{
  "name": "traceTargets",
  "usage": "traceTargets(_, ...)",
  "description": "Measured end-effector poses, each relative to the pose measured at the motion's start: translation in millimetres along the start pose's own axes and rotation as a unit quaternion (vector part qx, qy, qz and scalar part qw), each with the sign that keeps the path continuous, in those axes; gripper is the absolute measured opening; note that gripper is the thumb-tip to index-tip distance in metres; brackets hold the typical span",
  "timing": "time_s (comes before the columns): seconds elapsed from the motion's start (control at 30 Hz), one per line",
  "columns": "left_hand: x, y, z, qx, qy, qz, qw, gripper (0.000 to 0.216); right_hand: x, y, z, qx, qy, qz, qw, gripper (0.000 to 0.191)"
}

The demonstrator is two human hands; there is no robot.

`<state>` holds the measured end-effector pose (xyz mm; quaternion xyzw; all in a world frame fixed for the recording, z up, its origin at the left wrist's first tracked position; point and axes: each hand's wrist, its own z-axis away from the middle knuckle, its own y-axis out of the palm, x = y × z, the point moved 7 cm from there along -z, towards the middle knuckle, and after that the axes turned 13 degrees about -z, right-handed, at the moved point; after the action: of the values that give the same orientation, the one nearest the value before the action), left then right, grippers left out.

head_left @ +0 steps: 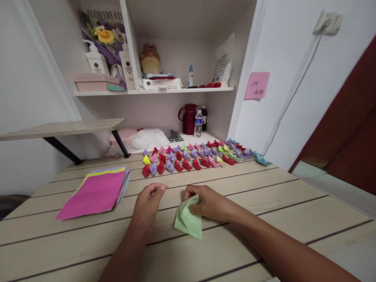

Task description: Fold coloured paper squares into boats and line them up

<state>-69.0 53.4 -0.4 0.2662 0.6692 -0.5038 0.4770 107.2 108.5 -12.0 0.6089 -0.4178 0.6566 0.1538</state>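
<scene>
Printed capitals "FLOWERS STU", cut off by the shelf post, run across the top of a bouquet wrap (101,23) on the upper shelf. A pink sticky note (257,85) on the wall carries two handwritten lines: the first seems to read "250", the second is illegible. Labels on the pump bottles (96,62), white box (161,83) and water bottle (198,123) are too small to read.

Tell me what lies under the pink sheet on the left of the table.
More sheets: yellow, purple and blue edges stick out beneath the pink sheet. The rest of each is covered.
</scene>
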Motion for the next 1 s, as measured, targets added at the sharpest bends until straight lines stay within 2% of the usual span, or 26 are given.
traceTargets(0.13, -2, 2, 2, 0.036, 0.026, -0.056, 0.997, 0.040, 6, 4, 3, -0.015, -0.030, 0.085, 0.996, 0.031)
traceTargets(0.23, -4, 14, 5, 0.065, 0.079, -0.124, 0.987, 0.028, 9, 7, 5, -0.010, -0.046, 0.127, 0.991, 0.035)
traceTargets(0.3, -6, 21, 9, 0.072, 0.121, -0.185, 0.973, 0.022, 10, 8, 6, 0.002, -0.052, 0.146, 0.988, 0.035)
traceTargets(0.37, -6, 27, 13, 0.075, 0.149, -0.247, 0.955, 0.025, 10, 10, 6, 0.021, -0.055, 0.158, 0.986, 0.034)
traceTargets(0.53, -5, 33, 20, 0.082, 0.175, -0.346, 0.918, 0.029, 12, 13, 7, 0.060, -0.053, 0.171, 0.982, 0.028)
traceTargets(0.63, -7, 33, 22, 0.081, 0.187, -0.374, 0.905, 0.029, 15, 10, 12, 0.104, -0.053, 0.168, 0.979, 0.029)
traceTargets(0.77, -8, 36, 23, 0.086, 0.201, -0.401, 0.890, 0.024, 27, 4, 25, 0.207, -0.071, 0.134, 0.967, 0.043)
traceTargets(0.83, -8, 38, 23, 0.087, 0.206, -0.411, 0.884, 0.022, 34, -5, 26, 0.188, -0.090, 0.106, 0.972, 0.034)
traceTargets(0.9, -9, 39, 23, 0.087, 0.212, -0.417, 0.880, 0.021, 36, -11, 22, 0.140, -0.098, 0.089, 0.981, 0.018)
traceTargets(1.0, -11, 40, 26, 0.082, 0.219, -0.425, 0.875, 0.021, 30, -2, 17, 0.129, -0.096, 0.092, 0.983, 0.011)
